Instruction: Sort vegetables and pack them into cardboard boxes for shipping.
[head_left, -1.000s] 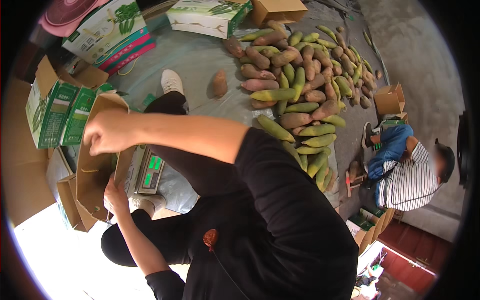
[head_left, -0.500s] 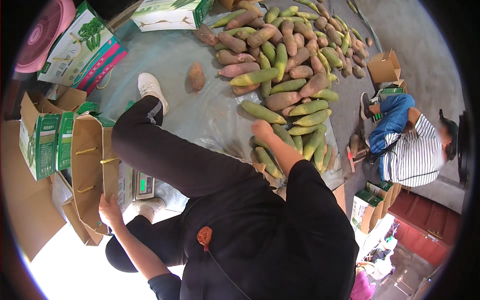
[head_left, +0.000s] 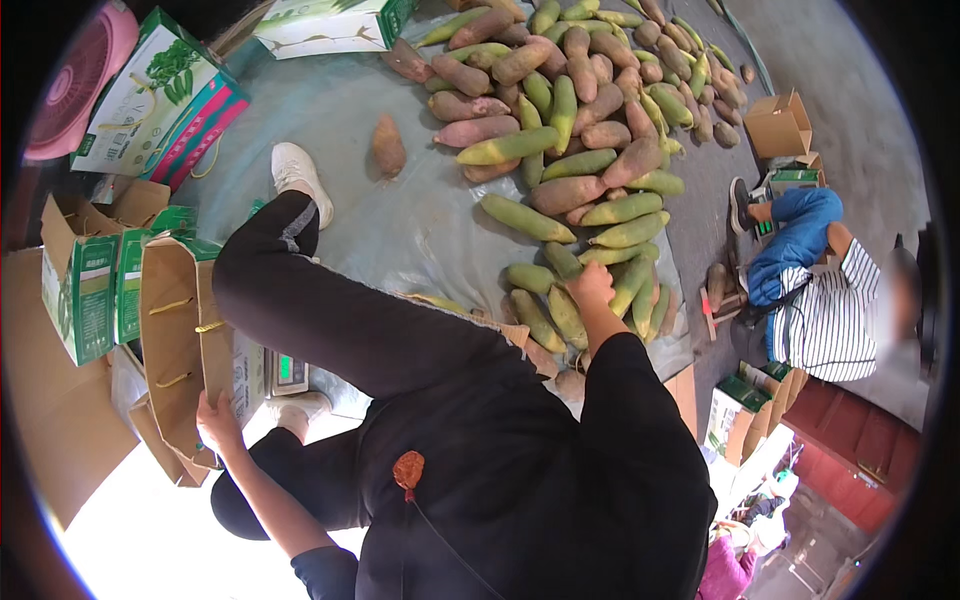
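My left hand (head_left: 218,425) is closed on the rim of an open cardboard carton (head_left: 170,330) with yellow cord handles. Under my right hand (head_left: 592,286), whose fingers are curled, the end of a green radish (head_left: 562,260) is partly covered; the fingertips are hard to see. More green radishes lie around that hand, among them a short one (head_left: 528,277) and a longer one (head_left: 536,318). Farther off, the heap mixes green radishes with brownish-pink root vegetables (head_left: 567,195). One brownish root (head_left: 388,148) lies apart on the plastic sheet (head_left: 340,100).
A scale (head_left: 288,370) with a lit display stands beside the carton. Green-and-white boxes (head_left: 85,285) and a pink basket (head_left: 85,85) are at the left. A person in a striped top (head_left: 825,325) sits at the right near more cartons (head_left: 745,410).
My right hand has moved right and slightly nearer, from beside the radishes onto the end of one. My left hand stays on the carton rim.
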